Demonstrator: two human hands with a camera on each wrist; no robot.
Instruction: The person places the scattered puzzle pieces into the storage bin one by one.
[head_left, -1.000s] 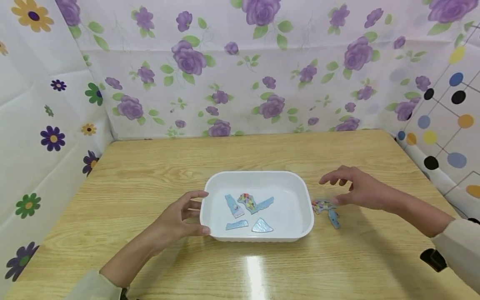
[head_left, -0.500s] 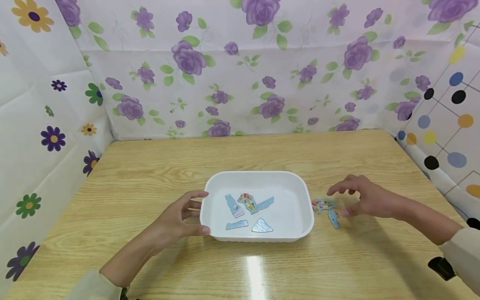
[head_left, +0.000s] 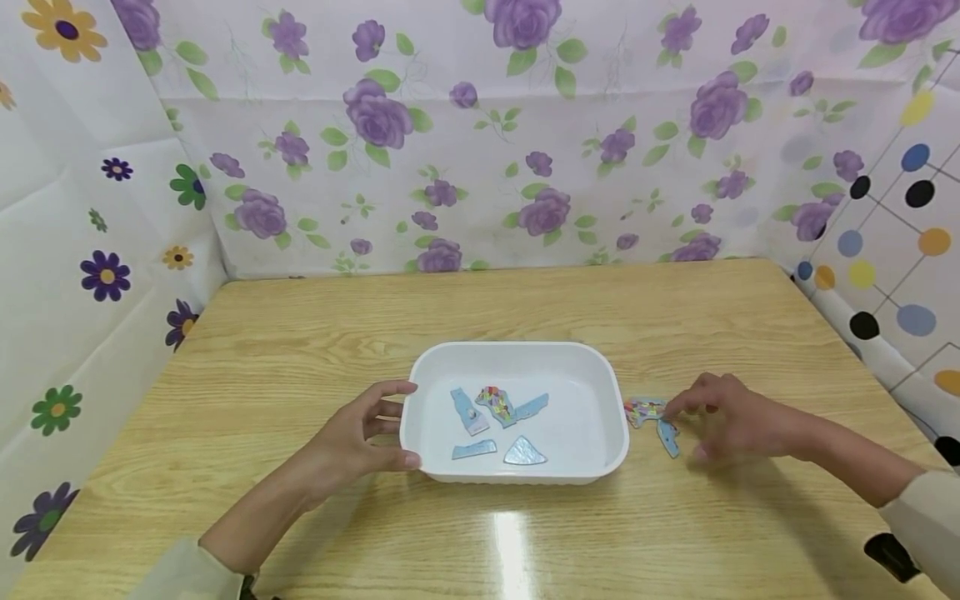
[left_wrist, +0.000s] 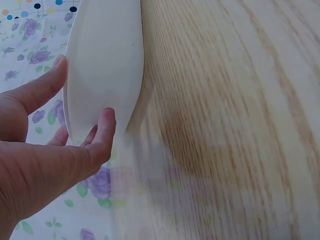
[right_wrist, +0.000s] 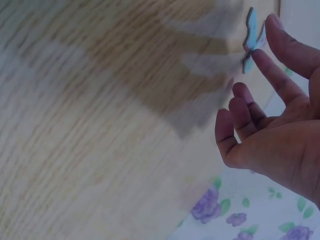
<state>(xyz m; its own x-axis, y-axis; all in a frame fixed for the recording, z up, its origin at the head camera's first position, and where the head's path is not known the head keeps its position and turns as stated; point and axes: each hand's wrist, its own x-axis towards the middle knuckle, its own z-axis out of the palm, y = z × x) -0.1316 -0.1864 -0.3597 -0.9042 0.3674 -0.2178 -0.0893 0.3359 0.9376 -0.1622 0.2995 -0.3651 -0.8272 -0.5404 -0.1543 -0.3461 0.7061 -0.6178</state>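
A white plastic tray [head_left: 517,477] stands on the wooden table, holding several flat puzzle pieces, mostly blue, plus a multicoloured one [head_left: 495,405]. My left hand [head_left: 363,433] holds the tray's left end, thumb at the front corner and fingers along the outer wall. Beside the tray's right end lie a multicoloured puzzle piece [head_left: 641,409] and a blue puzzle piece [head_left: 667,438]. My right hand [head_left: 738,421] is over these, thumb and index finger spread apart. Its index fingertip is right at the blue piece, which the right wrist view shows as a thin blue strip [right_wrist: 250,30].
The wooden table [head_left: 322,333] reaches to a hanging cloth with purple roses [head_left: 450,167]. More patterned cloth hangs on both sides, with flowers [head_left: 105,277] at the left and coloured dots [head_left: 917,193] at the right.
My right hand has shifted right and toward me, then lowered, bringing its index fingertip to the pieces beside the tray. The left hand and tray have stayed put.
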